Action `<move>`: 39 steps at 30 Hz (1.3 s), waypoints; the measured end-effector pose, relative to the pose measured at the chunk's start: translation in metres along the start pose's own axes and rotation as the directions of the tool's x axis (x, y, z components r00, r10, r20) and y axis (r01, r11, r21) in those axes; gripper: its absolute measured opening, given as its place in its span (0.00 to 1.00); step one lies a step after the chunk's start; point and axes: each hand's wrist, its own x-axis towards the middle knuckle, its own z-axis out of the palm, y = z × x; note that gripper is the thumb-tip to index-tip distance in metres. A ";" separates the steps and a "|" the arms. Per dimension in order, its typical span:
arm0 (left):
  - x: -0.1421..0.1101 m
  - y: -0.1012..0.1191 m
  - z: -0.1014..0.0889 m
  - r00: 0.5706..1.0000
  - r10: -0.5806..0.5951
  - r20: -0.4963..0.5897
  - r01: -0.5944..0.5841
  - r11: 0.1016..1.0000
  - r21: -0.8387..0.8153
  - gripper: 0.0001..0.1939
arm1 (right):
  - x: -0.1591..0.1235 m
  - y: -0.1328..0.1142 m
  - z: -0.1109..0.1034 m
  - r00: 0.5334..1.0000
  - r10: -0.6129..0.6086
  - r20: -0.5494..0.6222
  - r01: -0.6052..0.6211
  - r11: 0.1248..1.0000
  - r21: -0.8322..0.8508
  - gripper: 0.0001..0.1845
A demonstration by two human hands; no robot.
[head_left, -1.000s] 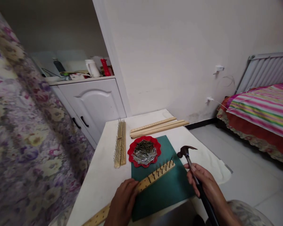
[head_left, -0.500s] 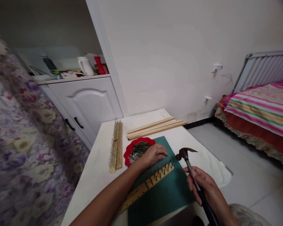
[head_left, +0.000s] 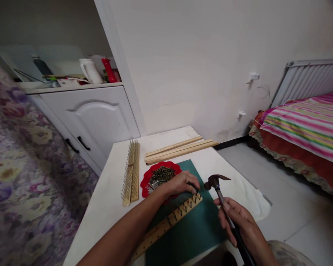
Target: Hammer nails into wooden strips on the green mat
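Head view: the right hand (head_left: 238,221) grips a hammer (head_left: 223,201) by its handle, the head raised just beside the far end of a nailed strip (head_left: 172,221) lying on a green mat (head_left: 199,225) on the tabletop (head_left: 111,199). The left hand (head_left: 180,183) rests fingers curled at that end, beside a red dish (head_left: 147,177) of nails; whether it pinches a nail cannot be told.

A: What is in my hands?
B: My right hand (head_left: 235,221) grips a hammer (head_left: 219,186), head up. My left hand (head_left: 180,183) pinches at the far end of the wooden strip (head_left: 166,225) with nails in it.
A: And the red dish of nails (head_left: 158,176)?
B: At ten o'clock from my left hand, touching it, on the green mat (head_left: 194,229).
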 end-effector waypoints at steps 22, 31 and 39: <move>-0.001 -0.019 0.005 0.997 0.058 0.054 -0.064 0.993 0.103 0.05 | 0.003 0.007 0.005 1.000 0.000 0.013 0.000 1.000 0.022 0.17; -0.006 -0.017 0.004 0.996 0.052 0.079 -0.062 0.989 0.131 0.06 | 0.003 0.006 0.018 0.998 0.005 0.055 -0.002 0.998 -0.058 0.15; -0.008 -0.013 0.005 0.999 0.023 0.048 -0.028 0.994 0.102 0.07 | 0.006 0.011 0.026 0.999 0.003 0.051 0.009 0.973 -0.232 0.14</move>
